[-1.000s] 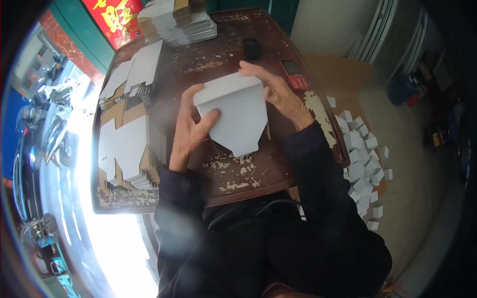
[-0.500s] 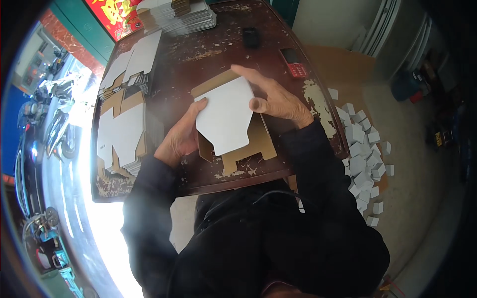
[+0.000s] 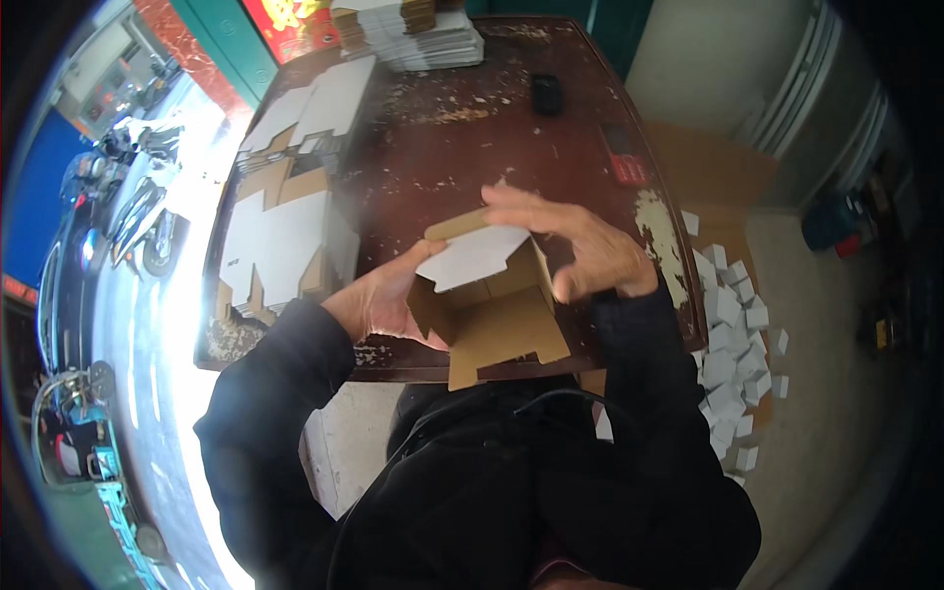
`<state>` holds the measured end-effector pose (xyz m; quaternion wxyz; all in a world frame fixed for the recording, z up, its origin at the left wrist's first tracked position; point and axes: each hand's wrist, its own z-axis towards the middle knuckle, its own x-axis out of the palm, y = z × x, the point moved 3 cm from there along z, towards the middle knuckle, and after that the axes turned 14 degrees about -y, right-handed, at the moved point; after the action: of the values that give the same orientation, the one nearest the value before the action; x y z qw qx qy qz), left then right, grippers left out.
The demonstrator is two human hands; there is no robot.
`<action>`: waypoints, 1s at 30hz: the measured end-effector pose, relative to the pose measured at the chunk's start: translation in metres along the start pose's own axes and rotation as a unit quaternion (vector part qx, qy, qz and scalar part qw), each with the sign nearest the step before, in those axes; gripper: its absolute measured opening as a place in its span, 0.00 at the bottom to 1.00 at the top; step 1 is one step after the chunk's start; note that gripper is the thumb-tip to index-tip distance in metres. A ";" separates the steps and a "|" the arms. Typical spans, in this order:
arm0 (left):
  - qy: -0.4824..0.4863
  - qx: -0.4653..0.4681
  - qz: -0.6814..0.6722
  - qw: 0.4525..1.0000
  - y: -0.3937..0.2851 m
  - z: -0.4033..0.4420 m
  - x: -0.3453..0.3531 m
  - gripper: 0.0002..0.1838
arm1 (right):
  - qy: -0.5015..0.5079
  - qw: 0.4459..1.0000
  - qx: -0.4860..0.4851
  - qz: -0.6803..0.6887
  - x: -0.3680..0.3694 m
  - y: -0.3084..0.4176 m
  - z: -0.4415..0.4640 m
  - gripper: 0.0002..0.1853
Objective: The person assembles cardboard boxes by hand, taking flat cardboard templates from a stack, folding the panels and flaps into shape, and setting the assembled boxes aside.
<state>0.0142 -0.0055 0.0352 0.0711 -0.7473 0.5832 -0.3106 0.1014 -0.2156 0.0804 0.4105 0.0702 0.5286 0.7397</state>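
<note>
one box (image 3: 511, 339) has turned — two hands (image 3: 388, 293) around it

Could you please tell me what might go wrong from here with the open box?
The lower flap of the box reaches the table's front edge in this view, so it could catch and bend there.

The left hand holds one side while the right hand is spread loosely at the other, so the box might slip or twist.

The left sleeve looks close to the flat cartons and could knock them.
</note>
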 end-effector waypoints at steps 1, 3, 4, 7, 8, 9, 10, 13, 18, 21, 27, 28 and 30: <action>-0.015 -0.006 -0.003 1.000 0.002 -0.001 0.000 0.41 | 0.006 1.000 -0.011 0.002 0.002 0.003 0.002 0.50; -0.035 -0.002 -0.007 0.999 0.004 0.003 -0.008 0.41 | 0.030 0.998 0.028 0.049 0.009 0.007 0.004 0.42; -0.021 -0.023 0.003 1.000 0.008 0.010 -0.015 0.41 | 0.043 0.995 0.051 0.071 0.011 0.009 0.003 0.38; -0.004 -0.049 0.036 0.998 0.003 0.018 -0.022 0.41 | 0.030 0.992 0.098 0.072 0.013 0.010 0.003 0.29; 0.001 -0.062 0.058 0.996 0.002 0.019 -0.022 0.41 | 0.001 0.990 0.130 0.054 0.012 0.008 0.004 0.25; 0.005 -0.074 0.080 0.994 0.000 0.018 -0.023 0.41 | -0.028 0.986 0.160 0.037 0.010 0.006 0.005 0.21; 0.008 -0.087 0.101 0.991 -0.001 0.016 -0.024 0.41 | -0.056 0.980 0.190 0.020 0.009 0.004 0.008 0.18; -0.052 -0.017 0.147 0.988 -0.004 0.011 -0.030 0.41 | -0.066 0.978 0.199 -0.009 0.011 -0.001 0.015 0.13; -0.148 0.199 0.165 0.955 -0.004 -0.008 -0.027 0.37 | -0.087 0.972 0.215 -0.045 0.015 -0.006 0.018 0.15; -0.182 0.354 0.125 0.909 -0.001 -0.018 -0.021 0.34 | -0.091 0.971 0.212 -0.056 0.015 -0.007 0.019 0.16; -0.096 0.577 0.177 0.791 0.011 -0.020 0.007 0.30 | -0.116 0.968 0.218 -0.045 0.018 -0.010 0.017 0.16; -0.095 0.579 0.175 0.791 0.011 -0.017 0.008 0.30 | -0.123 0.968 0.214 -0.044 0.018 -0.010 0.016 0.16; -0.129 0.615 0.212 0.748 0.008 -0.010 0.006 0.26 | -0.140 0.967 0.207 -0.038 0.020 -0.013 0.015 0.16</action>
<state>0.0034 -0.0108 0.0418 0.6543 -0.4315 0.3945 -0.4796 0.1034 -0.1895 0.0688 0.4845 0.2365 0.6100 0.5807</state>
